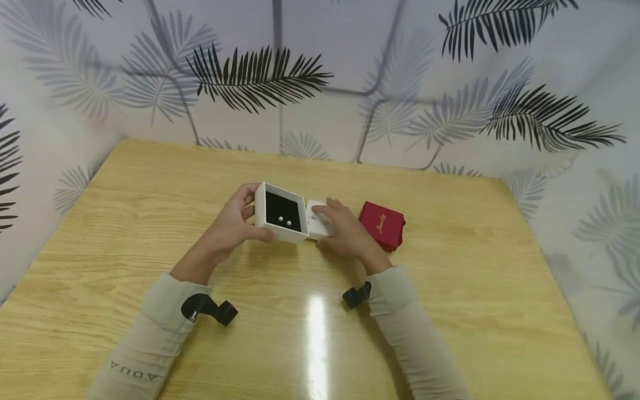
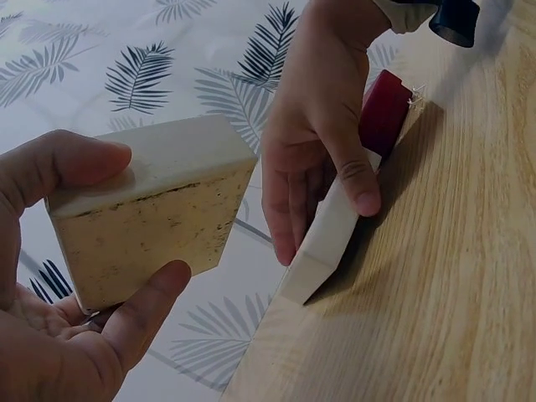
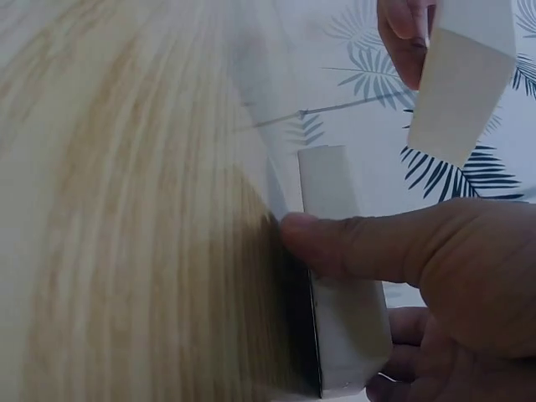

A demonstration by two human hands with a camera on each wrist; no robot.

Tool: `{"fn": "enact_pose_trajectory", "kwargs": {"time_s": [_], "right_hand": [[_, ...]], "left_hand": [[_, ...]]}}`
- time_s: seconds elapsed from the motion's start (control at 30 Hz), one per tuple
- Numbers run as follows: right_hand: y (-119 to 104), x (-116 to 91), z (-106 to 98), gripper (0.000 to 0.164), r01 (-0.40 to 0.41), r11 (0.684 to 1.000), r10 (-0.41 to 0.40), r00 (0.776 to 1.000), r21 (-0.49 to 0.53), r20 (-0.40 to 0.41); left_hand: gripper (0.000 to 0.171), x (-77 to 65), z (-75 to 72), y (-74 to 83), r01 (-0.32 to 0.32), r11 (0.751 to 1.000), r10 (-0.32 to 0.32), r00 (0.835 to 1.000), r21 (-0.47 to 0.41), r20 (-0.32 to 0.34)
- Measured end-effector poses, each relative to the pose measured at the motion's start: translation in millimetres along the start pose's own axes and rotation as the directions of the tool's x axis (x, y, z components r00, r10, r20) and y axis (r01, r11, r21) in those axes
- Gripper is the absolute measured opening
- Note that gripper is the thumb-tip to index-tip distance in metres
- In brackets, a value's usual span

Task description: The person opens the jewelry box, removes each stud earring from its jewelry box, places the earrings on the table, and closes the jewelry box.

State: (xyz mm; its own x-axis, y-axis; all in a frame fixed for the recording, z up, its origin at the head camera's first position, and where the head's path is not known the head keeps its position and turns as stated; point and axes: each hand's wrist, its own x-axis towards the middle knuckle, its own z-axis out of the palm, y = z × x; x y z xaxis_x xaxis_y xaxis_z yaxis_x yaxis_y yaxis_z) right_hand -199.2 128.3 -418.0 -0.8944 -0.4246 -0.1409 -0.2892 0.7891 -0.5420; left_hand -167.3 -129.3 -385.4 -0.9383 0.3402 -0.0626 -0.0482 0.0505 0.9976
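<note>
My left hand [image 1: 231, 222] holds a white jewelry box [image 1: 259, 208] above the table, tilted so its inside faces me. Two pearl earrings [image 1: 285, 221] sit on the black pad [image 1: 275, 205] in it. In the left wrist view, the box's underside [image 2: 155, 239] looks yellowed and speckled. To the right, my right hand [image 1: 344, 226] grips a shallow white box lid [image 1: 316, 219] with thumb and fingers on opposite sides. In the right wrist view the lid [image 3: 347, 327] is close over the wood, its top partly covered by the fingers in the head view.
A dark red box [image 1: 381, 222] with gold lettering lies on the wooden table [image 1: 475, 289], just right of my right hand. Behind the table's far edge hangs a pale cloth [image 1: 320, 116] with a leaf print.
</note>
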Motion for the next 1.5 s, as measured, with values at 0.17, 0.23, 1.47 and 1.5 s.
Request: {"fn": "enact_pose_trajectory", "kwargs": {"time_s": [0.17, 0.23, 1.47, 1.5], "right_hand": [[-3.2, -0.4, 1.0, 0.071, 0.014, 0.999, -0.014, 1.000, -0.047, -0.016], [-3.5, -0.7, 1.7, 0.071, 0.009, 0.998, -0.010, 1.000, -0.057, -0.015], [-50.2, -79.6, -26.0, 0.015, 0.328, 0.939, -0.284, 0.907, 0.100, -0.311], [-51.4, -79.1, -25.4, 0.014, 0.333, 0.938, -0.290, 0.905, 0.096, -0.310]], "left_hand": [[0.090, 0.1, 1.2, 1.4, -0.014, 1.000, 0.014, 1.000, 0.000, -0.003], [0.089, 0.0, 1.9, 1.0, -0.017, 1.000, 0.017, 1.000, -0.003, 0.001], [0.097, 1.8, 33.9, -7.9, -0.048, 0.996, 0.065, 0.972, -0.079, 0.225], [0.097, 1.7, 34.4, -7.6, -0.049, 0.995, 0.067, 0.972, -0.083, 0.227]]}}
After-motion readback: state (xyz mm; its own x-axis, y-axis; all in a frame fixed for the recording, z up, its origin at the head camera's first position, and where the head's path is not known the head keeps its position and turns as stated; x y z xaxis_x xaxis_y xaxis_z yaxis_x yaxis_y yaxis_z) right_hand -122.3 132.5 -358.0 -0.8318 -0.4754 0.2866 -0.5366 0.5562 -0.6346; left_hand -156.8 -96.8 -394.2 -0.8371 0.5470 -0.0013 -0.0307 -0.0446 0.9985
